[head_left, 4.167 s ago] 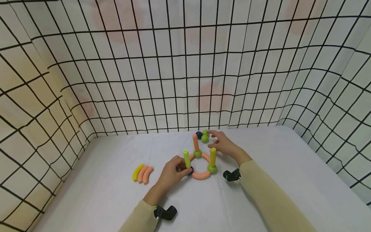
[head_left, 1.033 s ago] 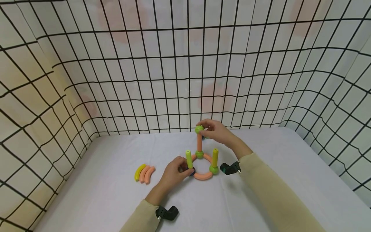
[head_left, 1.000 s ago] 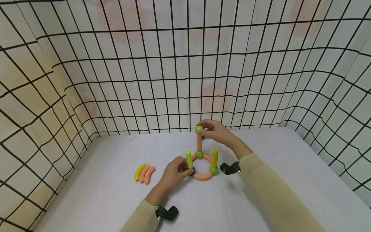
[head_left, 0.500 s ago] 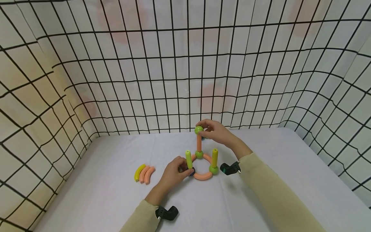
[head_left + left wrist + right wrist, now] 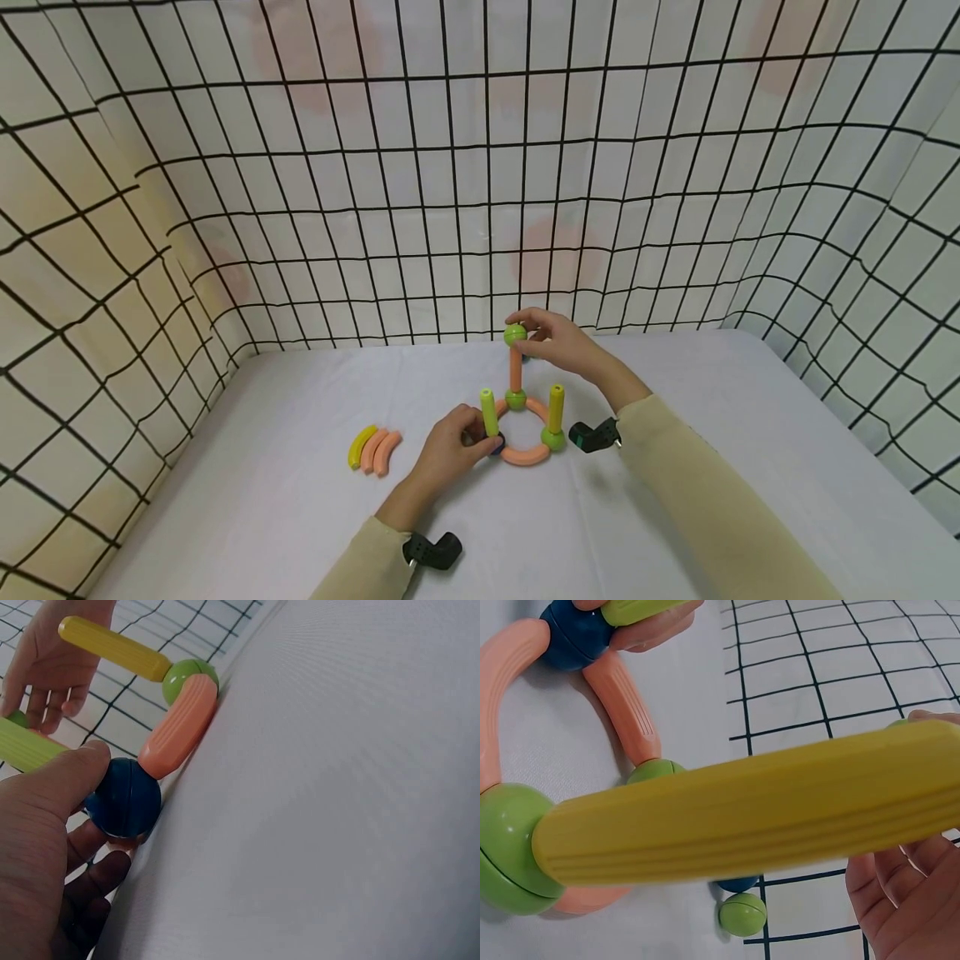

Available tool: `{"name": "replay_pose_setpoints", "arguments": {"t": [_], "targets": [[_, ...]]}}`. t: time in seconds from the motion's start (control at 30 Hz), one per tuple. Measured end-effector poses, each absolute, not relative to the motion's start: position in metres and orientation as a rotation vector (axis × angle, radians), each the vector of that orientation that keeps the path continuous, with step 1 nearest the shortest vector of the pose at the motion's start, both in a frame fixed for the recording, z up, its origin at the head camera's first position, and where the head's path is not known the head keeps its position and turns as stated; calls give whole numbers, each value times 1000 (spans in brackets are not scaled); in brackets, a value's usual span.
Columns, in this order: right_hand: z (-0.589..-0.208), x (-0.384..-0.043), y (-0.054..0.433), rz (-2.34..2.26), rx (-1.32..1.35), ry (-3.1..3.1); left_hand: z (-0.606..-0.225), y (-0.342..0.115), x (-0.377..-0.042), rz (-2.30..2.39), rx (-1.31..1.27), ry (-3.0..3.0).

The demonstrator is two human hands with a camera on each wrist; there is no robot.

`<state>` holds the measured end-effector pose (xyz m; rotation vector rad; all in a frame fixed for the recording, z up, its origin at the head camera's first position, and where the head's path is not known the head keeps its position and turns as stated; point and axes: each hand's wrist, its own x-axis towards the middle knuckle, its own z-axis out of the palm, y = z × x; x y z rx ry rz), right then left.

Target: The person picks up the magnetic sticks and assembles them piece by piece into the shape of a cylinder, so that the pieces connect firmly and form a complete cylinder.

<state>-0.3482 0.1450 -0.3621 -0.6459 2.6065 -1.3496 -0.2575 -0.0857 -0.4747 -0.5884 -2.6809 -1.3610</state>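
A ring of orange curved pieces (image 5: pixel 525 456) and ball connectors lies on the white table, with three upright rods. My left hand (image 5: pixel 447 442) pinches the dark blue ball (image 5: pixel 127 799) at the ring's left, below a light green rod (image 5: pixel 489 412). At the ring's far side an orange rod (image 5: pixel 515 369) rises from a green ball (image 5: pixel 515 400). My right hand (image 5: pixel 558 337) pinches another green ball (image 5: pixel 514 335) at this rod's top end. On the right, a yellow rod (image 5: pixel 556 408) stands in a green ball (image 5: pixel 552 439); it hides part of the right wrist view.
Left of the ring lie a yellow curved piece (image 5: pixel 362 447) and two orange curved pieces (image 5: pixel 386 452). Behind the ring are a loose green ball (image 5: pixel 742 915) and a blue one (image 5: pixel 739 884). Black grid mesh (image 5: pixel 487 204) encloses the table's back and sides.
Earlier my right hand was open by the loose balls at the back; it has since brought a green ball onto the orange rod's top. Both hands are almost still over the last second.
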Motion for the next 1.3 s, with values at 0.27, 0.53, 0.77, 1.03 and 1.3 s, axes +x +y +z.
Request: {"name": "replay_pose_setpoints", "arguments": {"t": [0.27,0.53,0.77,1.03,1.3], "targets": [[-363,-349,145,-1351,-640,2598,-475,-86,-257,-1358,-582,-2686],[-365,-355,158,-1414,-592,2589,-475,-86,-257,-1370,-597,-2661],[-381,-363,171,-1445,-431,2580,-477,-86,-258,-1381,-603,-2647],[-399,-376,185,-1367,-258,2646,-477,-85,-257,-1362,-613,-2636],[-418,-387,188,-1319,-236,2619,-477,-85,-258,-1356,-622,-2638]]}}
